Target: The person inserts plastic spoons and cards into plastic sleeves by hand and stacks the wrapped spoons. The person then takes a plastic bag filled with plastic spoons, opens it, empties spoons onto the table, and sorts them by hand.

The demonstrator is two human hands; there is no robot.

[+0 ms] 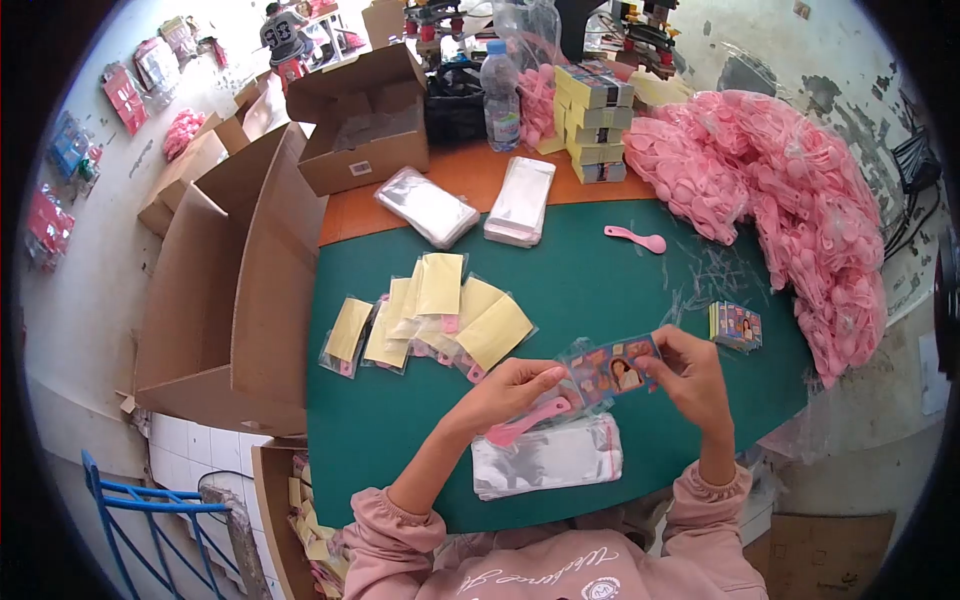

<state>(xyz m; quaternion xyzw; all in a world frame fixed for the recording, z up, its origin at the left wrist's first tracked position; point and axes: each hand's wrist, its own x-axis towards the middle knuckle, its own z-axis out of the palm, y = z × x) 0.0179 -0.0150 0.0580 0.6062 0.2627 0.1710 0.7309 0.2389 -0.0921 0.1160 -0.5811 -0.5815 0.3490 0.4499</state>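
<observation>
In the head view my left hand (512, 392) pinches a clear plastic bag, with a pink spoon (530, 421) at its lower left. My right hand (692, 380) grips the right end of a colourful printed card (612, 370), whose left part lies at or inside the bag; the exact overlap is hard to tell. Just below both hands is a stack of flat clear bags (550, 470). A small stack of printed cards (736, 327) sits to the right of my right hand. Bagged packets with cream card backs and pink spoons (440, 310) are heaped left of centre.
One loose pink spoon (637, 239) lies on the green mat (570, 270). A large mound of bagged pink spoons (790, 210) fills the right. Two bag stacks (520, 200), card bundles (598, 120) and a water bottle (500, 98) stand behind. Open cardboard boxes (275, 270) line the left; another person (284, 38) sits far back.
</observation>
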